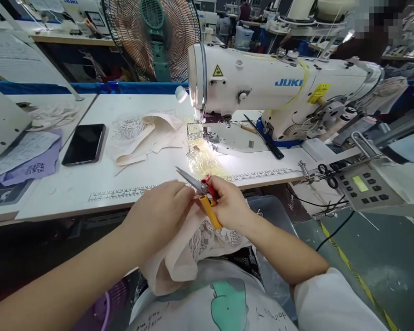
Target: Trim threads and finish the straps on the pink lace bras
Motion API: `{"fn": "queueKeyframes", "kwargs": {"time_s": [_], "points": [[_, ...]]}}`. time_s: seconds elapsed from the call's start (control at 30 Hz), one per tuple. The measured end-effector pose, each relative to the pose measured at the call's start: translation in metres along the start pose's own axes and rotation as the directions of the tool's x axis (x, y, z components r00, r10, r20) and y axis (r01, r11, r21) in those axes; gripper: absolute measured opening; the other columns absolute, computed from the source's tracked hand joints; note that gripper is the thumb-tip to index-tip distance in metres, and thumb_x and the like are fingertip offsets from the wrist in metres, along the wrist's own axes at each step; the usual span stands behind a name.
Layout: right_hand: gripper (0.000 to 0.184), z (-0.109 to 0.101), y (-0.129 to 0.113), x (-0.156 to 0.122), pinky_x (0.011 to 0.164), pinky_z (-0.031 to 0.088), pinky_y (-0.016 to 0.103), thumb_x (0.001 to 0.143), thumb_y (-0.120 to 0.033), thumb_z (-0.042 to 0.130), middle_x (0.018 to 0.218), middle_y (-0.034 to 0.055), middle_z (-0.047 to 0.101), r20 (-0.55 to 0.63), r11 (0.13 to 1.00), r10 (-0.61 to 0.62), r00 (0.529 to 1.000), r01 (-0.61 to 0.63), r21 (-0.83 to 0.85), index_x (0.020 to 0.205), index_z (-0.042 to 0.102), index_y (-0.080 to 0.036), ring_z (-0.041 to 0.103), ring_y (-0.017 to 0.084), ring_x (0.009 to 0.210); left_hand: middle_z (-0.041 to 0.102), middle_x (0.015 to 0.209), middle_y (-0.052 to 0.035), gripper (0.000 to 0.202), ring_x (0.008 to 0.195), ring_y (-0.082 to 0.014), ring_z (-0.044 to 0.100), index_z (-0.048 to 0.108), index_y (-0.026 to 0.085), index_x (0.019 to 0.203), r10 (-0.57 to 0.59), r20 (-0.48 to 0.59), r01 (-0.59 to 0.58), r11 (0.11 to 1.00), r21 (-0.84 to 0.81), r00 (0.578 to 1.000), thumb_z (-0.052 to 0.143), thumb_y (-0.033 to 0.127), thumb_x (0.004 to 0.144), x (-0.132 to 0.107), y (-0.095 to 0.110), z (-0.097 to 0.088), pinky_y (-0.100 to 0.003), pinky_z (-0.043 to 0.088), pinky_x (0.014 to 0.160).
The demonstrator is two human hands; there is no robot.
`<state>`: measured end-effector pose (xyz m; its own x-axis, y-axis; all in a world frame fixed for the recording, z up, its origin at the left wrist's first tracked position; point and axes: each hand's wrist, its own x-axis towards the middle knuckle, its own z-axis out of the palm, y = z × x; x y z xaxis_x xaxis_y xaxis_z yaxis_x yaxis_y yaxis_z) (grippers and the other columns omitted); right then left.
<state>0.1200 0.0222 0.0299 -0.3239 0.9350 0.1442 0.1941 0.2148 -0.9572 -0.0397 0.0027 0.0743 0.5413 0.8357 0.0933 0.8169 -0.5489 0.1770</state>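
My left hand is closed on the edge of a pale beige lace garment, which hangs down over my lap. In my right hand is a pair of scissors with red and yellow handles and a grey blade pointing up and left. The blades lie close to my left fingertips, in front of the table edge; whether they touch fabric there is hidden by the fingers. Beyond the hands, a white sewing machine has its lamp lit over the needle area.
Another beige lace piece lies on the white table beside a black phone. A printed ruler strip runs along the front edge. Black tweezers rest by the machine base. A control panel stands right; a fan is behind.
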Motion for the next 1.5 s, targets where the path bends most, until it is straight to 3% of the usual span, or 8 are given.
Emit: {"fn": "queueKeyframes", "kwargs": {"time_s": [0.17,0.3,0.4,0.5,0.9,1.23,1.37,1.5], "points": [[0.024,-0.012,0.014,-0.005,0.053,0.039,0.023,0.063,-0.032,0.070,0.065,-0.0024,0.051,0.113,0.990,0.061,0.992,-0.075,0.119,0.072,0.052,-0.018,0.045,0.010,0.058,0.052,0.061,0.0009,0.025,0.056,-0.0120,0.046,0.050,0.019,0.070,-0.168,0.181,0.238,0.835,-0.497,0.969,0.038,0.037,0.082,0.002,-0.011,0.015,-0.023,0.035,0.049],[0.030,-0.021,0.025,-0.004,0.060,0.046,0.029,0.062,-0.036,0.071,0.074,0.0014,0.058,0.120,0.957,0.110,0.987,-0.138,0.257,0.075,0.052,-0.018,0.053,0.013,0.064,0.045,0.058,0.0043,0.026,0.049,-0.0082,0.040,0.044,0.019,0.071,-0.223,0.352,0.416,0.461,-0.784,0.909,0.045,0.043,0.081,0.001,-0.014,0.022,-0.019,0.033,0.044],[0.025,-0.024,0.024,-0.002,0.065,0.047,0.030,0.065,-0.031,0.070,0.086,0.0033,0.061,-0.005,0.939,0.113,0.994,-0.105,0.327,0.076,0.051,-0.019,0.056,0.014,0.072,0.047,0.061,0.0037,0.028,0.050,-0.0077,0.043,0.046,0.019,0.075,-0.255,0.454,0.507,0.211,-0.835,0.854,0.051,0.046,0.078,0.002,-0.016,0.024,-0.018,0.034,0.044],[0.024,-0.024,0.018,-0.003,0.062,0.046,0.028,0.066,-0.030,0.070,0.075,0.0004,0.059,-0.183,0.951,0.112,0.977,-0.052,0.304,0.073,0.050,-0.020,0.054,0.013,0.066,0.048,0.061,0.0038,0.030,0.049,-0.0071,0.043,0.047,0.019,0.076,-0.270,0.489,0.533,0.118,-0.838,0.829,0.056,0.047,0.074,0.006,-0.022,0.022,-0.018,0.035,0.044],[0.036,0.006,-0.003,0.021,0.048,0.040,0.023,0.058,-0.038,0.074,0.074,0.0010,0.055,-0.127,0.968,0.049,0.991,-0.015,0.251,0.071,0.046,-0.020,0.044,0.010,0.055,0.060,0.070,-0.0004,0.021,0.060,-0.0105,0.054,0.056,0.017,0.071,-0.369,0.236,0.328,0.209,-0.921,0.899,0.064,0.036,0.071,0.025,-0.037,-0.009,-0.020,0.043,0.053],[0.031,-0.003,-0.019,-0.012,0.055,0.041,0.025,0.069,-0.043,0.062,0.068,-0.0011,0.045,0.062,0.911,0.016,0.998,-0.040,0.410,0.071,0.040,-0.020,0.044,0.010,0.058,0.056,0.057,0.0024,0.026,0.047,-0.0081,0.051,0.052,0.016,0.067,-0.307,0.374,0.362,-0.097,-0.927,0.875,0.071,0.033,0.061,0.011,-0.008,-0.015,-0.017,0.040,0.042],[0.051,-0.036,-0.006,-0.035,0.056,0.037,0.025,0.071,-0.069,0.047,0.071,-0.0001,0.042,0.348,0.982,-0.116,0.930,0.055,0.182,0.076,0.040,-0.019,0.039,0.011,0.061,0.057,0.059,0.0025,0.025,0.048,-0.0073,0.050,0.052,0.017,0.068,-0.246,0.377,0.367,-0.087,-0.926,0.893,0.068,0.035,0.066,0.004,0.000,-0.006,-0.016,0.039,0.043],[0.065,-0.070,0.002,-0.053,0.052,0.029,0.023,0.067,-0.082,0.029,0.066,-0.0007,0.039,0.505,0.956,0.020,0.863,0.130,-0.261,0.069,0.037,-0.018,0.033,0.010,0.056,0.052,0.057,0.0047,0.024,0.049,-0.0052,0.046,0.052,0.017,0.067,-0.229,0.342,0.346,-0.025,-0.938,0.911,0.067,0.036,0.067,0.005,0.003,-0.002,-0.014,0.036,0.045]]}}
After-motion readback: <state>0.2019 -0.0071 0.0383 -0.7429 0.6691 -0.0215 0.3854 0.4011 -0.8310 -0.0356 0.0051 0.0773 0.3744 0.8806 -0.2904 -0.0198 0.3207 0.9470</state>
